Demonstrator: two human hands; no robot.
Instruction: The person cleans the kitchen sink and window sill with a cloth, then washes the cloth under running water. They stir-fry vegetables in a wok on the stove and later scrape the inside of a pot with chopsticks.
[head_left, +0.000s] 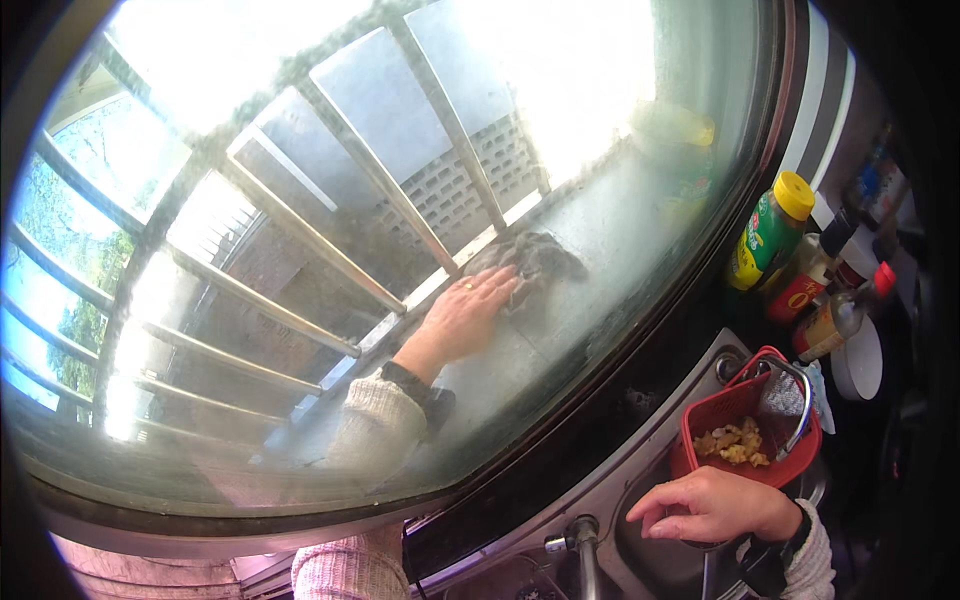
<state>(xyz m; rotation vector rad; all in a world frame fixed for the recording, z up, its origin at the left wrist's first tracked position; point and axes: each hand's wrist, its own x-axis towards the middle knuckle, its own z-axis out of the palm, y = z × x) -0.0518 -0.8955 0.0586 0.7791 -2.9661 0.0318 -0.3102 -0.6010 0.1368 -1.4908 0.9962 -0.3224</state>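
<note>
Through the window glass (300, 450) I see my left hand (461, 311) on the far side, its back towards me and a ring on one finger. Its fingers rest on a crumpled grey cloth (532, 262), which lies on a pale ledge (600, 247) at the foot of the metal bars. My left forearm passes beyond the window's lower frame. Over the steel sink (637, 555) hovers my right hand (712, 504), empty, with loosely bent fingers. Just beyond it stands a red plastic basket (694, 427) holding yellowish food scraps (731, 442).
A metal tap (585, 551) rises at the sink's near side. Above the basket bends a curved metal tube (806, 397). To the right crowd a green yellow-capped bottle (769, 232), several sauce bottles (829, 322) and a white bowl (857, 360). Metal bars (367, 172) stand outside the glass.
</note>
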